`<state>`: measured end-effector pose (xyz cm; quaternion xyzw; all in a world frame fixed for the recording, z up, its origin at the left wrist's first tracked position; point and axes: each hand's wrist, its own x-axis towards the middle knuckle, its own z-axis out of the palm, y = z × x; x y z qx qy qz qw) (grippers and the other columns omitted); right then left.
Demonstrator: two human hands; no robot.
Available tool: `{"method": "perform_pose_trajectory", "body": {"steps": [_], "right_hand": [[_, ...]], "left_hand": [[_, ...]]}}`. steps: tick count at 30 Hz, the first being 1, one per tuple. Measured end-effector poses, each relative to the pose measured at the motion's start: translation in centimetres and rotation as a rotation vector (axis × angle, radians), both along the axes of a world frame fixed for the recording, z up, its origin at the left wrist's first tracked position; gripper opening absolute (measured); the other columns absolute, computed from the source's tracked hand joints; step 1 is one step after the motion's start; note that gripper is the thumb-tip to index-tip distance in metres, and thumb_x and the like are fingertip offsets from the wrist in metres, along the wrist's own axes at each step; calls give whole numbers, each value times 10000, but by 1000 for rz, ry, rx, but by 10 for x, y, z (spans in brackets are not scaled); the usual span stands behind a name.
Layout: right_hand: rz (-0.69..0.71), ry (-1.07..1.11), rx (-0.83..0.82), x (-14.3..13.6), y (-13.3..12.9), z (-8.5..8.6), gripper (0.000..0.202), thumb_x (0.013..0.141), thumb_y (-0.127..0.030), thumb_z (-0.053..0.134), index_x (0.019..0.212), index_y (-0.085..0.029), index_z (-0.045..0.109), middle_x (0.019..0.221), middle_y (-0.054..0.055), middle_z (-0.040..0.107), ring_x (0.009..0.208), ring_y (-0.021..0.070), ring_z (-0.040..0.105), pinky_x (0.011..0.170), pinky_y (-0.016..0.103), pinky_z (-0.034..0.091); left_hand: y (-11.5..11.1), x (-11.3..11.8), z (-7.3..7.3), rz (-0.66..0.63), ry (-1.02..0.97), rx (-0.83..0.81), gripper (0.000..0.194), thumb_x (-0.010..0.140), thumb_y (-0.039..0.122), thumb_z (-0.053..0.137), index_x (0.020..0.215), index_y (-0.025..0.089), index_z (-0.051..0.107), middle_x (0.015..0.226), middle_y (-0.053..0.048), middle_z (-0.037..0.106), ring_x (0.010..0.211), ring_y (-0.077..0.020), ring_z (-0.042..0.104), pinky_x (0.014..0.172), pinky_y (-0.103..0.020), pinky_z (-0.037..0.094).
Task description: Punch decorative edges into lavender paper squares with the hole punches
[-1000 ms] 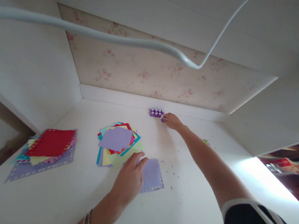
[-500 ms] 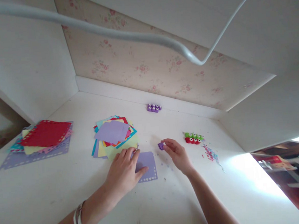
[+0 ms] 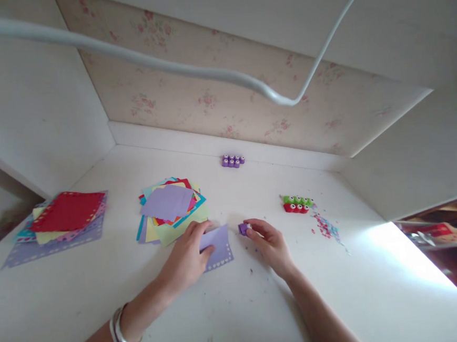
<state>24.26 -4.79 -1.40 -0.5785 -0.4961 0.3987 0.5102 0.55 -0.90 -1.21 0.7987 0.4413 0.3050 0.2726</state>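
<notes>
My left hand (image 3: 187,256) grips a purple sheet of paper (image 3: 219,244) by its left side, thumb on top. Small punched holes line the sheet's lower edge, and it looks slightly lifted and tilted. Just right of the sheet, my right hand (image 3: 271,244) pinches a small purple craft punch (image 3: 244,229) with a white button between thumb and fingers. The punch and the sheet are apart. Beyond my left hand lies a pile of coloured paper sheets (image 3: 168,203), with a plain purple one uppermost.
At the far left is a stack of hole-edged sheets, a red one (image 3: 69,211) on top. Purple punches (image 3: 231,163) stand near the back wall. Green and red punches (image 3: 296,206) sit at right beside paper confetti (image 3: 328,227). A white cable (image 3: 213,73) crosses overhead.
My left hand has closed on the purple sheet and raised it a little, turning it. The punch in my right hand has turned so its white button shows more. The view has shifted slightly.
</notes>
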Motion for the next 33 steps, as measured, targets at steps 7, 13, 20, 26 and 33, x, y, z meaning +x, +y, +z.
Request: {"method": "perform_pose_trajectory", "body": {"steps": [7, 13, 20, 26, 33], "right_hand": [[-16, -9, 23, -3, 0, 3, 267, 802, -392, 704, 1023, -243, 703, 1091, 79, 724, 1010, 237, 685, 914, 430, 550], [28, 1, 12, -4, -2, 1, 272, 804, -386, 706, 1030, -236, 706, 1088, 85, 725, 978, 237, 696, 834, 399, 582], [84, 3, 28, -8, -5, 1, 260, 792, -372, 723, 1018, -243, 718, 1082, 78, 719, 993, 233, 687, 866, 409, 583], [87, 2, 40, -10, -6, 4, 264, 780, -382, 734, 1010, -252, 726, 1075, 70, 721, 991, 232, 687, 878, 418, 589], [133, -49, 66, -7, -7, 1, 232, 817, -343, 709, 1035, -267, 731, 1100, 62, 704, 1001, 219, 675, 880, 389, 587]], "left_hand": [[4, -1, 8, 2, -199, -153, 294, 884, 306, 607, 1170, 238, 616, 1186, -36, 683, 1104, -195, 640, 968, -327, 516], [3, 0, 15, -71, -220, -169, 188, 896, 308, 580, 957, 229, 739, 965, -23, 739, 924, -173, 688, 855, -277, 561], [2, 0, 15, -66, -202, -187, 187, 869, 278, 599, 979, 220, 738, 985, -27, 732, 913, -168, 692, 839, -263, 570], [2, 0, 16, -63, -173, -152, 185, 857, 270, 605, 975, 220, 739, 983, -28, 739, 909, -175, 698, 840, -272, 568], [3, -1, 12, -67, -134, -137, 179, 852, 254, 628, 992, 236, 737, 987, -3, 738, 934, -172, 688, 888, -280, 532]]}}
